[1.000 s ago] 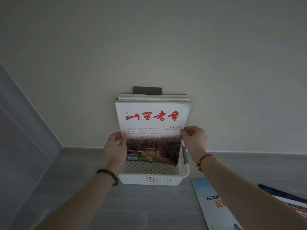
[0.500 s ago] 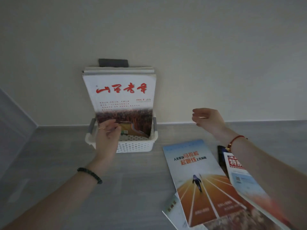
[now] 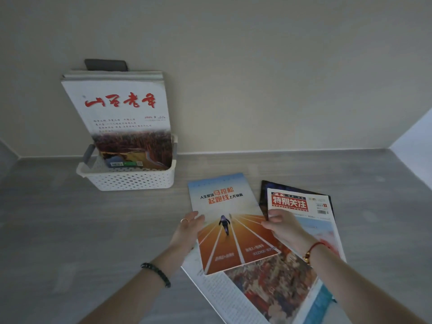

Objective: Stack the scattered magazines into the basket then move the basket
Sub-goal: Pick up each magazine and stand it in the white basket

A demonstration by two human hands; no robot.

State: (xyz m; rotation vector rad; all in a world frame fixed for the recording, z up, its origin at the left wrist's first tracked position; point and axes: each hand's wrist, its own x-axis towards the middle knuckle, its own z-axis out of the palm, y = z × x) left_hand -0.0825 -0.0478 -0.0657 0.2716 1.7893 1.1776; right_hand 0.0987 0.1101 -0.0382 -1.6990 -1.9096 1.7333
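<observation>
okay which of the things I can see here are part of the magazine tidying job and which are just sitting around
Part of the job:
white basket
magazines standing in it
running-track magazine
red-title magazine
dark magazine beneath it
open magazine at the bottom

Just there:
dark grey block behind the basket's stack

Basket magazine (image 3: 119, 108): red "山西老年", "2025 9", track-cover magazine (image 3: 230, 220): "人生是场马拉松 起跑线上无输赢", white magazine (image 3: 301, 204): "特别关注", small print elsewhere unreadable
</observation>
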